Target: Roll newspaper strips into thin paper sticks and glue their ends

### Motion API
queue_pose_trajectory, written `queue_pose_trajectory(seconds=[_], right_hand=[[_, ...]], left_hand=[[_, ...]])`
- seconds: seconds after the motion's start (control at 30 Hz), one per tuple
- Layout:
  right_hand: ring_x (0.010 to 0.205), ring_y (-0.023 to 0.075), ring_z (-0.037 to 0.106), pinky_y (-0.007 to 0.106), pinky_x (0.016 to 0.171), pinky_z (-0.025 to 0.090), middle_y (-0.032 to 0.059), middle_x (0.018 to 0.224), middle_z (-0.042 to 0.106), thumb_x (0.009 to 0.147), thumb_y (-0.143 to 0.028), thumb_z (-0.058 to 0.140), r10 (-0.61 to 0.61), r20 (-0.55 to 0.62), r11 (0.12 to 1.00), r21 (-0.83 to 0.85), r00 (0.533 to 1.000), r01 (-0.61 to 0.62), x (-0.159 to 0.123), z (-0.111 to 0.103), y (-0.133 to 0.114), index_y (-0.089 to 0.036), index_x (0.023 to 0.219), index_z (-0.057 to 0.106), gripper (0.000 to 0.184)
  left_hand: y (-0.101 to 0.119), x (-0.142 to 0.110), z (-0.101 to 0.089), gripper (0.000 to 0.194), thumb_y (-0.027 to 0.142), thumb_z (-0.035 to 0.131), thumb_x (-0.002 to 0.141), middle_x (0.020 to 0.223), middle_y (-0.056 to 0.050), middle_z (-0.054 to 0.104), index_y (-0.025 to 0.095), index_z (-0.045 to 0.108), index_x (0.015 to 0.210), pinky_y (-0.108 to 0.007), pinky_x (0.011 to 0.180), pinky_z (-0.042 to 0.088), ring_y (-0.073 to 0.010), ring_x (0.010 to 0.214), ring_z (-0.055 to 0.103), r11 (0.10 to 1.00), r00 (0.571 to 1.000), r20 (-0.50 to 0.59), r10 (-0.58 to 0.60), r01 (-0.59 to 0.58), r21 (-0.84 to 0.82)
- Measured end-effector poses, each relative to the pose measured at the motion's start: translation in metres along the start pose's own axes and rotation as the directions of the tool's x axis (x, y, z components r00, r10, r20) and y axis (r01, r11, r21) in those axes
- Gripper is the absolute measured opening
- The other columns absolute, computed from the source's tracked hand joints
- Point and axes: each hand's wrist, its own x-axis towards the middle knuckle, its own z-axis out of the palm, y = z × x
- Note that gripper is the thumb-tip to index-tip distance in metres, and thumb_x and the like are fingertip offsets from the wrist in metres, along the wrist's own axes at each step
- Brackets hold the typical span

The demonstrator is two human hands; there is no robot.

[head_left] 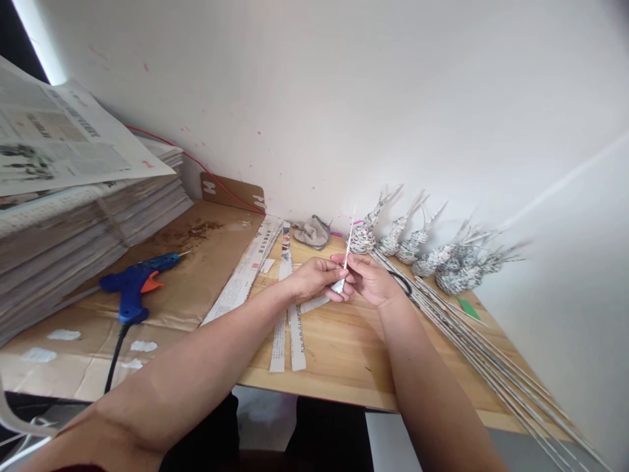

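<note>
Both my hands meet above the middle of the wooden table. My left hand (317,278) is closed on a strip of newspaper (339,286), part of which shows below the fingers. A thin white rolled paper stick (350,239) rises from between the hands, tilted slightly right at its top. My right hand (371,278) pinches this stick near its lower end. Fingers hide where stick and strip join. Loose newspaper strips (296,337) lie on the table under my left wrist.
A blue glue gun (132,285) lies on cardboard (196,226) at left, beside stacked newspapers (73,242). A grey cloth (312,233) sits by the wall. Several woven paper pieces (459,269) stand at back right, near long paper sticks (472,351) and black scissor handles (401,282).
</note>
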Motion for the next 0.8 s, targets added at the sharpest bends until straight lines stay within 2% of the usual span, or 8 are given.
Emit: queue_pose_trajectory(seconds=[0.13, 0.3, 0.43, 0.63, 0.8], right_hand=[[0.039, 0.0142, 0.052, 0.029, 0.039, 0.044, -0.0024, 0.049, 0.055, 0.079, -0.042, 0.063, -0.012, 0.012, 1.0, 0.003, 1.0, 0.012, 0.0011, -0.0078, 0.0017, -0.015, 0.094, 0.066, 0.032], [0.045, 0.0093, 0.052, 0.022, 0.043, 0.043, -0.0016, 0.052, 0.057, 0.068, -0.038, 0.075, -0.037, -0.213, 0.999, -0.039, 0.976, 0.029, 0.0035, -0.0083, -0.0001, -0.014, 0.077, 0.068, 0.026], [0.043, 0.0068, 0.047, 0.02, 0.042, 0.04, -0.0041, 0.049, 0.052, 0.064, -0.038, 0.078, -0.071, -0.305, 0.995, -0.086, 0.95, 0.046, 0.0038, -0.0062, -0.0012, -0.015, 0.067, 0.066, 0.026], [0.05, 0.0084, 0.052, 0.021, 0.046, 0.039, -0.0012, 0.056, 0.058, 0.071, -0.042, 0.071, -0.042, -0.205, 0.995, -0.095, 0.978, 0.023, 0.0006, -0.0092, -0.0039, -0.017, 0.092, 0.071, 0.032], [0.043, 0.0045, 0.043, 0.017, 0.038, 0.024, -0.003, 0.05, 0.052, 0.067, -0.036, 0.076, -0.086, -0.267, 0.992, -0.114, 0.96, 0.057, 0.0023, -0.0118, -0.0028, -0.016, 0.07, 0.068, 0.022]], left_hand=[[-0.0011, 0.0012, -0.0012, 0.039, 0.044, 0.07, 0.072, 0.079, -0.011, 0.069, 0.009, 0.065, 0.088, -0.03, 0.069, 0.054, -0.0153, 0.07, 0.066, 0.999, 1.0, -0.002, -0.007, 0.007, 0.053], [-0.004, 0.0026, -0.003, 0.037, 0.043, 0.071, 0.072, 0.079, -0.01, 0.069, 0.009, 0.064, 0.086, -0.033, 0.071, 0.054, -0.0167, 0.072, 0.066, 0.993, 1.0, -0.015, -0.01, 0.012, 0.116], [-0.0038, 0.0029, -0.003, 0.038, 0.043, 0.071, 0.071, 0.079, -0.011, 0.069, 0.008, 0.064, 0.086, -0.033, 0.07, 0.055, -0.0171, 0.071, 0.067, 0.99, 1.0, -0.028, -0.013, 0.017, 0.143], [-0.0015, 0.0018, -0.0019, 0.039, 0.044, 0.07, 0.072, 0.08, -0.011, 0.069, 0.009, 0.065, 0.087, -0.032, 0.071, 0.055, -0.0168, 0.072, 0.067, 0.992, 1.0, -0.026, -0.014, 0.017, 0.123], [0.0013, -0.0002, 0.0007, 0.039, 0.045, 0.07, 0.071, 0.081, -0.013, 0.07, 0.008, 0.065, 0.085, -0.032, 0.072, 0.055, -0.0162, 0.072, 0.066, 0.984, 0.999, -0.042, -0.017, 0.025, 0.175]])
